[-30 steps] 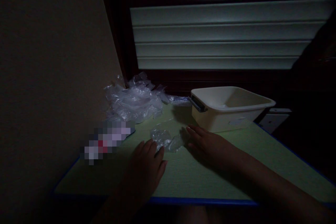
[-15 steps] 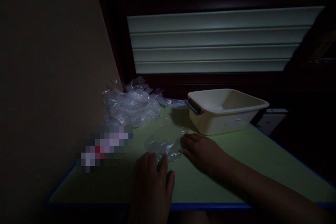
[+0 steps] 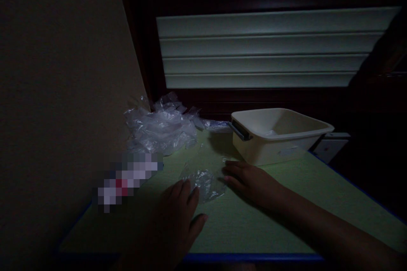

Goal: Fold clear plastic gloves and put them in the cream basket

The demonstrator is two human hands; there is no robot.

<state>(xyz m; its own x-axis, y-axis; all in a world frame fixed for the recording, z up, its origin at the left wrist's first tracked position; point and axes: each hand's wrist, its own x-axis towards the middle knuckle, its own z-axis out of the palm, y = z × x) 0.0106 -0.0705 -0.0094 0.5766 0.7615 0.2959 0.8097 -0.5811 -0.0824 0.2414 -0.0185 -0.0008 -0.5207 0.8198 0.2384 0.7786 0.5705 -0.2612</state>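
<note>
A clear plastic bag (image 3: 206, 184), crinkled and see-through, lies on the green tabletop (image 3: 251, 228) between my hands. My left hand (image 3: 178, 211) rests at its near left side, fingers stretched out and thumb apart. On the bag's right side, my right hand (image 3: 246, 180) lies low over the table with its fingers extended; the fingertips touch or nearly touch the plastic. Neither hand is wrapped round anything. The dim light hides how firmly the fingers press.
A heap of clear plastic bags (image 3: 162, 127) fills the back left corner by the wall. At the back right stands a cream bin (image 3: 263, 150) with a dark handle. A blurred-out item (image 3: 127, 180) lies at left. A white device (image 3: 332, 146) is beyond the table's right edge.
My left hand has shifted left and turned, its fingers and thumb spreading. The bag between my hands lies flatter and slightly nearer to me. The camera view has shifted slightly.
</note>
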